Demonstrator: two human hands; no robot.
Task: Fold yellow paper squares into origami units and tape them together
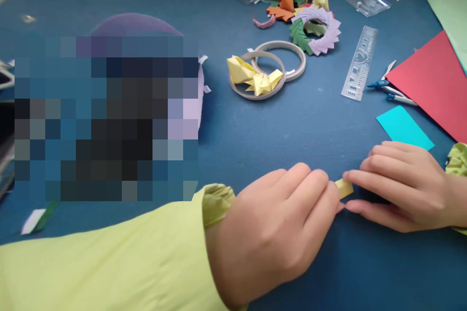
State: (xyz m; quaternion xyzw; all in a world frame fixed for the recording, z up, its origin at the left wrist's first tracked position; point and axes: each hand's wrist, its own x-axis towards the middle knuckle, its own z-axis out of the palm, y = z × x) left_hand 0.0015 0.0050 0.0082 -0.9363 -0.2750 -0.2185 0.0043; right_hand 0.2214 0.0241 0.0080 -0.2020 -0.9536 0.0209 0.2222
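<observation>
A small folded yellow paper piece (pixel 344 188) lies on the blue table surface (pixel 314 121) between my two hands. My left hand (pixel 277 223), in a yellow-green sleeve, has its fingers curled and pinches the paper's left end. Coming in from the right, my right hand (pixel 397 192) presses its fingertips together on the paper's right end. Most of the paper is hidden under the fingers.
Two tape rings (pixel 268 68) hold yellow folded pieces (pixel 255 77). Farther back is a pile of coloured folded paper with a purple-green ring (pixel 316 29). A clear ruler (pixel 360 63), pens (pixel 392 92), a red sheet (pixel 434 80) and a cyan slip (pixel 403 128) lie at right.
</observation>
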